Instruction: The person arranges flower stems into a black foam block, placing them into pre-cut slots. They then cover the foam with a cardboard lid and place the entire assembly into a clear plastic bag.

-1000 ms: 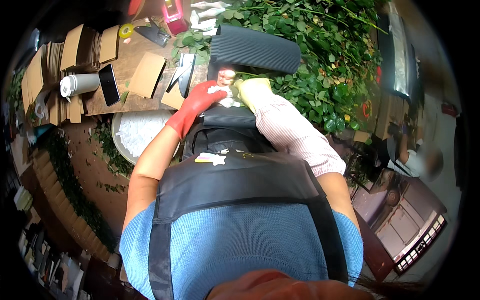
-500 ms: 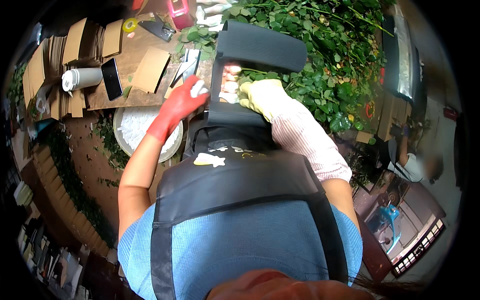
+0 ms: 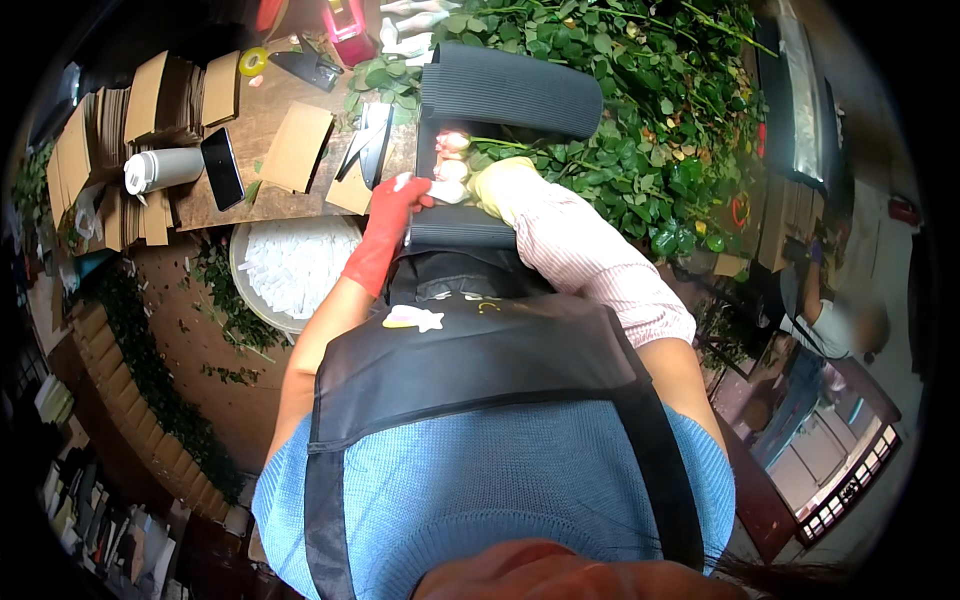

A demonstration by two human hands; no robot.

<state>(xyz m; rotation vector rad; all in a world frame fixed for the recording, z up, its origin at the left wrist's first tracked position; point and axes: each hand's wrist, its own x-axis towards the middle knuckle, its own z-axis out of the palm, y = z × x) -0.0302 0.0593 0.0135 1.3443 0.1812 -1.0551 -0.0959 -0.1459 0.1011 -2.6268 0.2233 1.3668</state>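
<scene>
Beside pink roses, white wrap is pinched by the left hand; whether the right hand grips cannot be told. Below the fingers, the apron is star-printed.

- Strong light brightens the table and leaves, nearly bleaching the pale pink flowers.
- Lower left, the stacked items lie in shadow.
- Fisheye distortion bends edges toward a black rim.
- The co-worker's head, far right, is blurred.
</scene>
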